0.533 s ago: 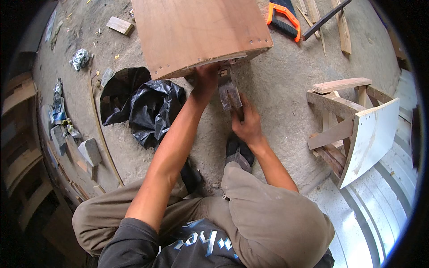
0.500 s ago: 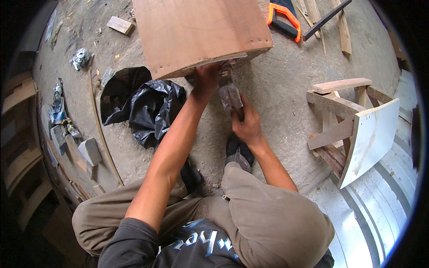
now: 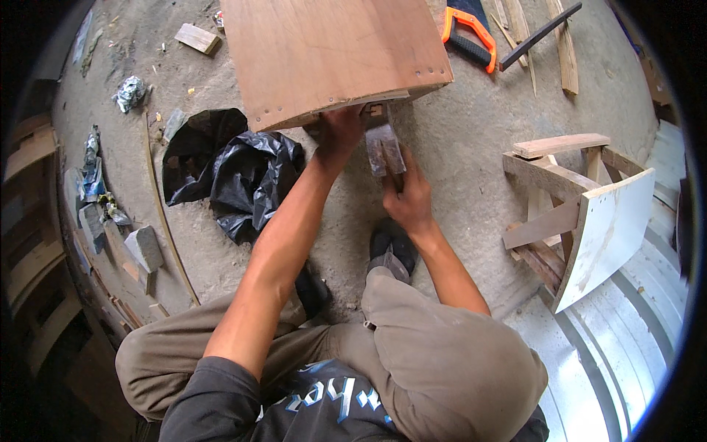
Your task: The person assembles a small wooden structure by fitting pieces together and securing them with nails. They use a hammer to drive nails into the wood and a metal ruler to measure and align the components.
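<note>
A brown plywood box sits in front of me with small nail heads along its near edge. My left hand reaches under that edge against the near side, its fingers hidden by the box. Just to its right, my right hand is closed round the handle of a hammer. The split claw points toward me, and the head is close to the box's near side. What the hammer head faces lies out of sight beneath the overhanging top.
Left of my forearm lies a crumpled black plastic bag. An orange-handled saw and a dark metal bar are at the far right. A small wooden frame with a white panel stands on the right, near corrugated metal sheeting.
The hammer head has shifted slightly right and tipped, showing its claw more plainly. My left hand stays at the box's near side.
</note>
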`<state>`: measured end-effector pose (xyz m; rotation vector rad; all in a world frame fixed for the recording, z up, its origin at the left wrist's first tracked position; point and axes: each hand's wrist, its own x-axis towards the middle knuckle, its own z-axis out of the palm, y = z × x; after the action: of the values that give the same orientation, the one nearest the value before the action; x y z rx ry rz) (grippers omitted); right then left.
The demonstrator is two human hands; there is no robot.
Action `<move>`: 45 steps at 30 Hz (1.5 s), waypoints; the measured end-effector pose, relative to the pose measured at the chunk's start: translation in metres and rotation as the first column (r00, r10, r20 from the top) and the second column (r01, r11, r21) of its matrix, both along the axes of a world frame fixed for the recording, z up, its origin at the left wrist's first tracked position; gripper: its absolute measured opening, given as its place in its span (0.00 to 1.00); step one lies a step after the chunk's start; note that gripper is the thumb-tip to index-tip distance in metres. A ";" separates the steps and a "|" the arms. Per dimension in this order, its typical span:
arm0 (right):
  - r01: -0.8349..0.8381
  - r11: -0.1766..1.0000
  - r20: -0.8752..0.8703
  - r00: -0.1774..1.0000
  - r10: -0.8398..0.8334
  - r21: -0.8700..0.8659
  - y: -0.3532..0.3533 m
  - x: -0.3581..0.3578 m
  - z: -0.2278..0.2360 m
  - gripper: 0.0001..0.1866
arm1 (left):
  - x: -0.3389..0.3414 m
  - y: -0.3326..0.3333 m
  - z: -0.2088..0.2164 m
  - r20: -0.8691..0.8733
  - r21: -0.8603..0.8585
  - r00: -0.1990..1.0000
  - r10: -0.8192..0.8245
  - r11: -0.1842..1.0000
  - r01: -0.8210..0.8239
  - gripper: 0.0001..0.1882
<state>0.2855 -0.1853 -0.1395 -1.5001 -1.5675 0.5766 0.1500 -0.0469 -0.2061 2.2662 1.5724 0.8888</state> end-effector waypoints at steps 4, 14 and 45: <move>-0.018 0.997 0.016 1.000 0.019 -0.068 -0.001 0.000 -0.004 0.31 | -0.003 -0.003 0.000 0.223 -0.102 0.975 0.015 0.995 0.008 0.16; -0.001 0.984 -0.005 1.000 0.000 -0.180 0.006 0.000 0.008 0.30 | 0.012 0.000 0.014 0.676 -0.266 0.718 0.165 0.964 0.028 0.13; -0.038 0.999 0.047 0.998 0.039 -0.026 -0.003 0.006 0.002 0.30 | -0.008 0.008 -0.023 0.195 0.048 0.975 -0.106 0.994 0.099 0.18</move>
<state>0.2913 -0.1881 -0.1378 -1.5157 -1.6345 0.5884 0.1423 -0.0385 -0.2289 2.1848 1.3523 1.0860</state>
